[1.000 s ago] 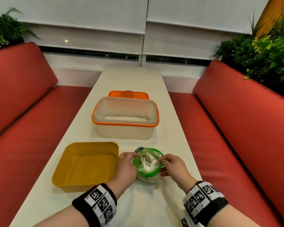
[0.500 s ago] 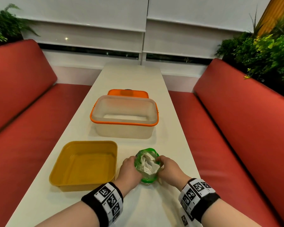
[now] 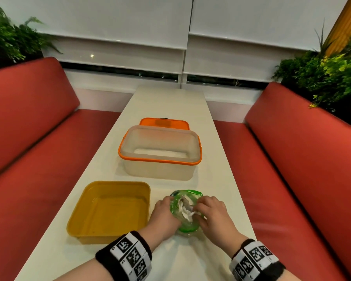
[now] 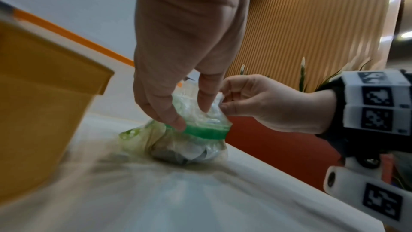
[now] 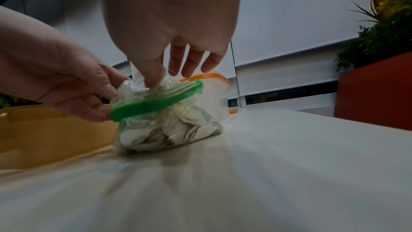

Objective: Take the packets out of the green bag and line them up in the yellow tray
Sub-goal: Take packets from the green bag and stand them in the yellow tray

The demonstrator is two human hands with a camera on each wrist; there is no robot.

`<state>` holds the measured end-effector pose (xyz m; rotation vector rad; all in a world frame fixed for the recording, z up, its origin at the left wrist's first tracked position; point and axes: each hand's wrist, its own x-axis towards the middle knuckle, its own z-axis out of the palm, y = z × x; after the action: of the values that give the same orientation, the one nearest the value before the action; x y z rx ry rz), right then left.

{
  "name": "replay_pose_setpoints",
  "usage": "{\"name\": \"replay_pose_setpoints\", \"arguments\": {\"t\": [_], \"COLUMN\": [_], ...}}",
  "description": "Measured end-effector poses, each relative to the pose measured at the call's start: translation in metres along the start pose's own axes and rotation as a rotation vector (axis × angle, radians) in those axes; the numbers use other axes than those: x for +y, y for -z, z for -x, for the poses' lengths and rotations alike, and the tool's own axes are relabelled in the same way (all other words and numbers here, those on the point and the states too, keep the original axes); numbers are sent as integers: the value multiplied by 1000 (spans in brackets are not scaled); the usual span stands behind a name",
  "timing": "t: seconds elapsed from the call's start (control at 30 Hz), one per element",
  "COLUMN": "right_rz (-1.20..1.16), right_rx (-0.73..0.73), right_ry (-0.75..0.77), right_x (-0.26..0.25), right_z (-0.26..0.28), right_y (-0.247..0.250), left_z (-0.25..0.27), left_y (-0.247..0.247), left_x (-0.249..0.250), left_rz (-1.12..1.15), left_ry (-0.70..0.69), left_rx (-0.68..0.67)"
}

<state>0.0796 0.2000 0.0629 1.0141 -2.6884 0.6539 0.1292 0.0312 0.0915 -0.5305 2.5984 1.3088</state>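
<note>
A clear zip bag with a green rim (image 3: 187,192) stands on the white table, full of white packets (image 3: 183,209). My left hand (image 3: 170,202) grips the bag's left rim between thumb and finger (image 4: 191,115). My right hand (image 3: 197,209) reaches into the bag's mouth, where thumb and forefinger pinch a white packet (image 5: 161,77); its other fingers are spread. In the right wrist view the bag (image 5: 156,103) bulges with packets below the rim. The yellow tray (image 3: 109,207) lies just left of the bag with nothing in it.
A clear tub with an orange rim (image 3: 159,162) stands beyond the bag, its orange lid (image 3: 164,123) behind it. Red benches (image 3: 292,179) run along both sides of the narrow table (image 3: 170,102). Plants fill the far corners.
My right hand has left the bag's right rim and dipped its fingers into the mouth. The bag and both hands sit slightly nearer to me; the left hand keeps its grip.
</note>
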Motion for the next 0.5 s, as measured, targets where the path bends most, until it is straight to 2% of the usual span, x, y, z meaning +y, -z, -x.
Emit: {"name": "replay_pose_setpoints", "arguments": {"t": [0.07, 0.2, 0.33, 0.5], "right_rz": [-16, -74, 46, 115], "right_rx": [12, -20, -112, -120], "right_ry": [-10, -164, -269, -294], "right_x": [-2, -10, -23, -32], "right_z": [-8, -22, -33, -40], "right_y": [0, -4, -7, -8], "left_z": [6, 12, 15, 17], "left_y": [3, 11, 17, 24], "left_x": [4, 7, 8, 8], "left_rz": [-23, -32, -29, -63], "left_ry": [-43, -69, -60, -98], "left_rx": [-25, -64, -93, -130]}}
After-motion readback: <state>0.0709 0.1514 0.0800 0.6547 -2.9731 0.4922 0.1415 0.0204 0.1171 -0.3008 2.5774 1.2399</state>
